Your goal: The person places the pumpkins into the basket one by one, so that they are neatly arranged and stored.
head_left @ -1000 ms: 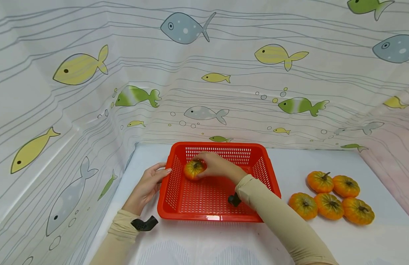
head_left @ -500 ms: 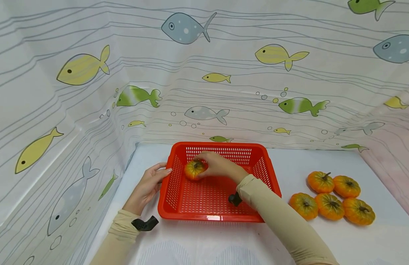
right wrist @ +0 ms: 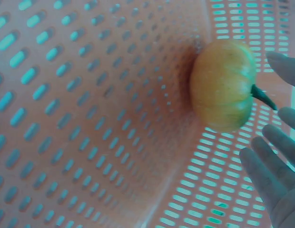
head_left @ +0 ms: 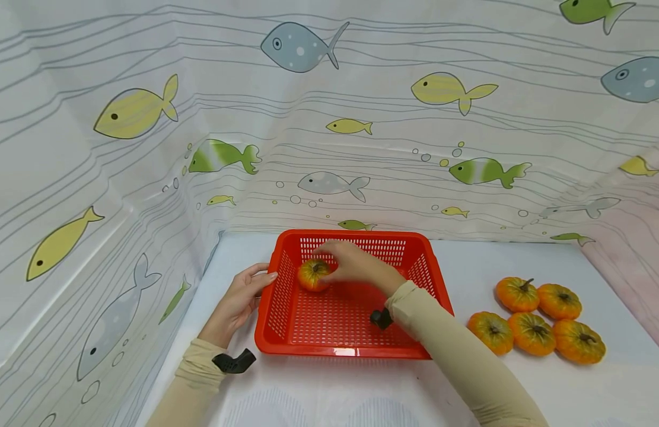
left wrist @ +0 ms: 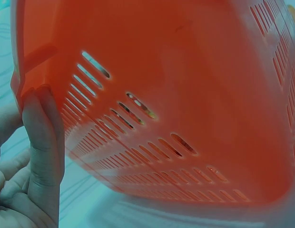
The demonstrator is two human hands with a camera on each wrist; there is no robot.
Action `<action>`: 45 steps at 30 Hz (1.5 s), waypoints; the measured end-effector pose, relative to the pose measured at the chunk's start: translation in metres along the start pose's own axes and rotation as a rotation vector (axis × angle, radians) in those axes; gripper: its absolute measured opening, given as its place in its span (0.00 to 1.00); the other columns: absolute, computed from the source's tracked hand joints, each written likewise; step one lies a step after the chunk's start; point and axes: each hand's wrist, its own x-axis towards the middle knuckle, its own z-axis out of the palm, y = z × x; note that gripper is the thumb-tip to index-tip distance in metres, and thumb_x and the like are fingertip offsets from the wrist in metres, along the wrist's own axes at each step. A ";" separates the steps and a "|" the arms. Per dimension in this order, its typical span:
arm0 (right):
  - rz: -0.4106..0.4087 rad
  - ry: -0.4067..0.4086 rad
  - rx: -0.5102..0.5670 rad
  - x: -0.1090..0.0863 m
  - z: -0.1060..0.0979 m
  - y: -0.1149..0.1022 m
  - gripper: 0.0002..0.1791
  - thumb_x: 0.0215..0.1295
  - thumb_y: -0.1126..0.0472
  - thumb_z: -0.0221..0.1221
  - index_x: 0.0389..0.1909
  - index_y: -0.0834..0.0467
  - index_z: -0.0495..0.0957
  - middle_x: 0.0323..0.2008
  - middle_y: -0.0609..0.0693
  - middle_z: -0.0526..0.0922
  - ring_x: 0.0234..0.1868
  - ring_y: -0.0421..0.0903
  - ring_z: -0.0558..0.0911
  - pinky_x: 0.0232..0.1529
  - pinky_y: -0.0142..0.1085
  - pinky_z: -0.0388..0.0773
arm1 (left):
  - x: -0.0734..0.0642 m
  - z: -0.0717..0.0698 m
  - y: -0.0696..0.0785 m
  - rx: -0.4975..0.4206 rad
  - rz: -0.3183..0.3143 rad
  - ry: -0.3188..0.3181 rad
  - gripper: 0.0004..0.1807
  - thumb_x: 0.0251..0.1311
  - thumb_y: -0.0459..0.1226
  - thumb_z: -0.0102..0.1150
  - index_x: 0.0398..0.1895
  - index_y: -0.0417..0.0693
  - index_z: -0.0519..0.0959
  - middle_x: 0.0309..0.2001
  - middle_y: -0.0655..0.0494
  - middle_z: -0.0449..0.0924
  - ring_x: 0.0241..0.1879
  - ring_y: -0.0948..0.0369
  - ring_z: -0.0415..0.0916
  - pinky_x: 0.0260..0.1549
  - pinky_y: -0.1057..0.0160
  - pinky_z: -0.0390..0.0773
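A red plastic basket point(head_left: 356, 351) with slotted walls sits on the table. At its left rim my left hand point(head_left: 238, 302) grips the edge, thumb on top and fingers outside the wall; the left wrist view shows those fingers point(left wrist: 43, 137) against the red plastic. One small orange pumpkin point(head_left: 312, 275) with a green-brown stem rests in the basket's back left corner. Over it is my right hand point(head_left: 356, 267), thumb and fingers spread. In the right wrist view the fingers point(right wrist: 266, 166) stand apart from the pumpkin point(right wrist: 223, 85), holding nothing.
Several more orange pumpkins point(head_left: 531, 333) lie grouped on the white table point(head_left: 468, 391), right of the basket. Fish-printed sheeting point(head_left: 393, 178) walls the table at the back and sides. A black wrist device point(head_left: 234, 360) is on the left sleeve.
My right hand has loosened from the pumpkin, its fingers lifting and drawing slightly right. The pumpkin stays in the basket corner. The left hand keeps its hold on the rim.
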 end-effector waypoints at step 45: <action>0.028 0.202 -0.036 -0.110 -0.088 0.012 0.34 0.58 0.52 0.76 0.65 0.55 0.78 0.64 0.51 0.81 0.67 0.54 0.78 0.67 0.56 0.78 | -0.002 0.001 0.002 -0.021 -0.010 0.006 0.24 0.74 0.39 0.59 0.66 0.41 0.65 0.46 0.57 0.88 0.39 0.63 0.89 0.42 0.61 0.90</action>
